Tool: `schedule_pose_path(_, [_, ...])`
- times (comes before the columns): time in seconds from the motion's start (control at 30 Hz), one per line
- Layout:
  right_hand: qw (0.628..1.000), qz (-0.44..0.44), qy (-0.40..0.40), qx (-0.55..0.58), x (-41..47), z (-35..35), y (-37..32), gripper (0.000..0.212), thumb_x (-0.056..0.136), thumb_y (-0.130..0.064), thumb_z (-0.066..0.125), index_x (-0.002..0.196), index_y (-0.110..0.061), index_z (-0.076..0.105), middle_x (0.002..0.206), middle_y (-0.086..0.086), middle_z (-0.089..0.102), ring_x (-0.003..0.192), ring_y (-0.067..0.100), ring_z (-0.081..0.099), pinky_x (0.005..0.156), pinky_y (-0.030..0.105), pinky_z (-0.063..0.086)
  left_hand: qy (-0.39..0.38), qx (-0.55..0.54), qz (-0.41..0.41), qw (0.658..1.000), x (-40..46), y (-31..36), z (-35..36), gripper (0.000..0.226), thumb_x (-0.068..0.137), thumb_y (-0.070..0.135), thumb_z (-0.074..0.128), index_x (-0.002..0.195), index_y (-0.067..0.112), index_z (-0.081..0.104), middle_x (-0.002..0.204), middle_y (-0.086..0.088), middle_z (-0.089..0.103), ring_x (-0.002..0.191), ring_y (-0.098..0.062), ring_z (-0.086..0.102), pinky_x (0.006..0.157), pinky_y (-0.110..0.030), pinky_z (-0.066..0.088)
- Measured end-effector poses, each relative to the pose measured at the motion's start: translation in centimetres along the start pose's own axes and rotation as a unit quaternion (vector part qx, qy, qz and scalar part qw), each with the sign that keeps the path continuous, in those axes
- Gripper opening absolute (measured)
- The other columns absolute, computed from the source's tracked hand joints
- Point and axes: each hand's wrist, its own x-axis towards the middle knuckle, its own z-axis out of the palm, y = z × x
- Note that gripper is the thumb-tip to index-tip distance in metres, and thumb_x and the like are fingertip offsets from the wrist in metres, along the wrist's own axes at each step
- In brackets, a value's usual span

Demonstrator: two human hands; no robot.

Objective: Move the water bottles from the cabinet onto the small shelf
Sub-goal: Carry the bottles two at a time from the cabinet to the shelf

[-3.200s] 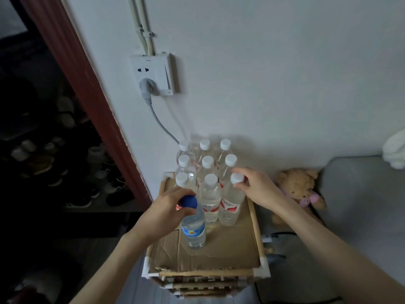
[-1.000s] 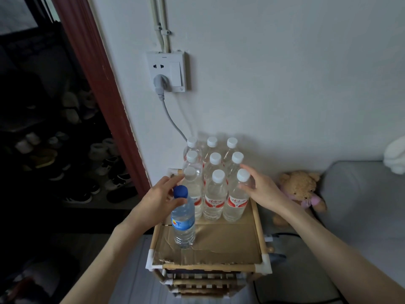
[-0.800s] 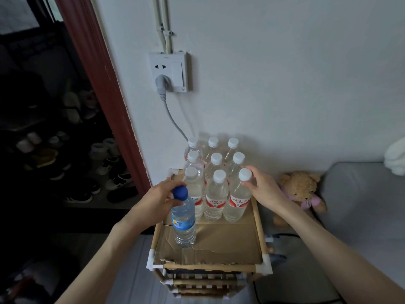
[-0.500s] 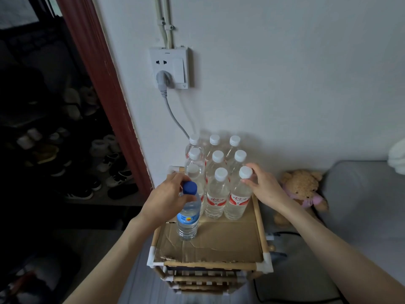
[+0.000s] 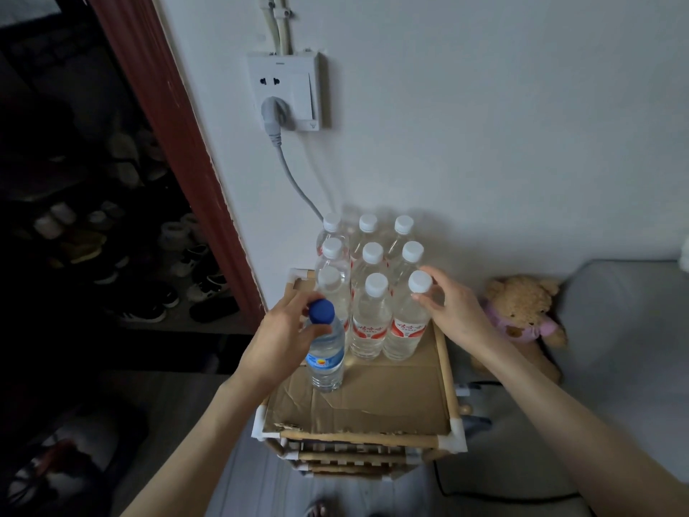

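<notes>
On top of the small shelf, the left hand has its fingers curled around the neck and shoulder of a blue-capped bottle, thumb on the near side just under the blue cap. This bottle stands upright on the cardboard sheet that covers the shelf top, at the left, just near of the block of other bottles and close against the nearest left one.

To the right, the right hand has its fingertips touching the white cap and neck of the near right bottle; the fingers are bent loosely around it, and whether they actually grip it or only rest on it cannot be told. Its red label faces the camera.

That bottle is one corner of nine white-capped bottles standing upright in three rows of three, packed touching one another on the far half of the cardboard, against the white wall. The near half of the cardboard is bare and creased.

Both bare forearms reach in from the near edge. Beyond the shelf on the right, a teddy bear in a pink top sits on a grey cushion. Above the bottles, a grey plug sits in a white wall socket, its cable dropping behind the far left bottle. At far left, past a reddish door frame, shoes lie on dim racks.
</notes>
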Motion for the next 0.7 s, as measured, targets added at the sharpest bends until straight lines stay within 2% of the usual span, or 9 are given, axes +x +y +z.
schedule_pose_path(0.07, [0.999,0.008,0.014,0.030,-0.4,0.3,0.2,0.051,0.085,-0.022,0.063,0.132,-0.017,0.045,0.122,-0.003,0.055,0.115,0.012,0.049,0.092,0.020,0.036,0.013,-0.007,0.005,1.000,-0.3,-0.3,0.3,0.041,0.076,0.012,0.070,0.114,0.016,0.056,0.091,0.012,0.051,0.089,-0.015,0.055,0.085,-0.039,0.051])
schedule_pose_path(0.13, [0.995,0.023,0.032,0.091,-1.1,0.7,0.9,0.056,0.081,-0.021,0.066,0.132,-0.016,0.044,0.123,-0.007,0.052,0.114,0.006,0.047,0.089,0.013,0.040,0.031,-0.043,-0.017,0.998,-0.9,-0.8,0.7,0.051,0.074,0.018,0.072,0.122,0.017,0.052,0.098,0.007,0.052,0.094,-0.014,0.056,0.088,-0.033,0.050])
schedule_pose_path(0.2, [0.986,0.043,0.051,0.155,-1.8,1.4,2.1,0.057,0.079,-0.018,0.068,0.132,-0.014,0.045,0.131,-0.001,0.051,0.118,0.009,0.049,0.094,0.022,0.048,0.051,-0.105,-0.041,0.992,-1.7,-1.5,1.1,0.053,0.071,0.020,0.074,0.118,0.026,0.051,0.104,0.009,0.055,0.101,-0.012,0.057,0.093,-0.031,0.048])
schedule_pose_path(0.27, [0.979,0.060,0.058,0.188,-2.5,2.4,3.3,0.061,0.078,-0.018,0.068,0.134,-0.014,0.043,0.136,0.004,0.049,0.122,0.012,0.048,0.099,0.033,0.046,0.057,-0.138,-0.044,0.988,-2.8,-2.5,2.0,0.053,0.070,0.019,0.075,0.111,0.039,0.049,0.112,0.010,0.055,0.108,-0.010,0.055,0.098,-0.033,0.044])
schedule_pose_path(0.4, [0.979,0.103,-0.012,0.173,-3.5,4.9,5.0,0.074,0.074,-0.032,0.072,0.138,-0.024,0.034,0.140,-0.004,0.044,0.127,0.011,0.043,0.104,0.034,0.039,0.036,-0.227,-0.104,0.968,-4.0,-5.1,4.6,0.078,0.061,0.026,0.081,0.126,0.037,0.039,0.130,-0.001,0.048,0.119,-0.014,0.050,0.096,-0.031,0.043])
schedule_pose_path(0.47, [0.980,0.128,-0.049,0.145,-3.7,6.3,5.9,0.084,0.073,-0.033,0.074,0.141,-0.027,0.025,0.146,-0.002,0.037,0.132,0.015,0.038,0.106,0.034,0.034,0.026,-0.249,-0.149,0.957,-4.6,-6.6,6.3,0.083,0.061,0.019,0.081,0.129,0.032,0.035,0.126,-0.008,0.052,0.112,-0.017,0.056,0.086,-0.026,0.049])
schedule_pose_path(0.53, [0.978,0.130,-0.064,0.152,-3.7,7.3,6.4,0.091,0.074,-0.031,0.074,0.143,-0.030,0.015,0.151,-0.002,0.027,0.136,0.014,0.031,0.107,0.030,0.029,0.023,-0.238,-0.181,0.954,-5.2,-7.9,7.9,0.075,0.064,0.012,0.080,0.125,0.024,0.038,0.115,-0.011,0.059,0.103,-0.022,0.061,0.076,-0.020,0.052])
schedule_pose_path(0.6, [0.971,0.149,-0.073,0.172,-3.5,8.1,6.8,0.081,0.076,-0.025,0.072,0.141,-0.024,0.024,0.145,-0.001,0.038,0.131,0.014,0.038,0.104,0.028,0.030,0.026,-0.244,-0.207,0.947,-5.4,-8.5,9.2,0.065,0.069,0.008,0.075,0.120,0.026,0.040,0.111,-0.007,0.062,0.102,-0.023,0.062,0.078,-0.023,0.052])
schedule_pose_path(0.7, [0.960,0.196,-0.062,0.190,-3.4,9.0,7.1,0.062,0.079,-0.020,0.069,0.133,-0.017,0.039,0.130,-0.003,0.053,0.120,0.014,0.050,0.104,0.032,0.036,0.043,-0.233,-0.222,0.946,-5.1,-8.7,10.0,0.058,0.076,-0.003,0.066,0.116,0.031,0.041,0.104,0.012,0.059,0.101,-0.015,0.059,0.082,-0.025,0.049])
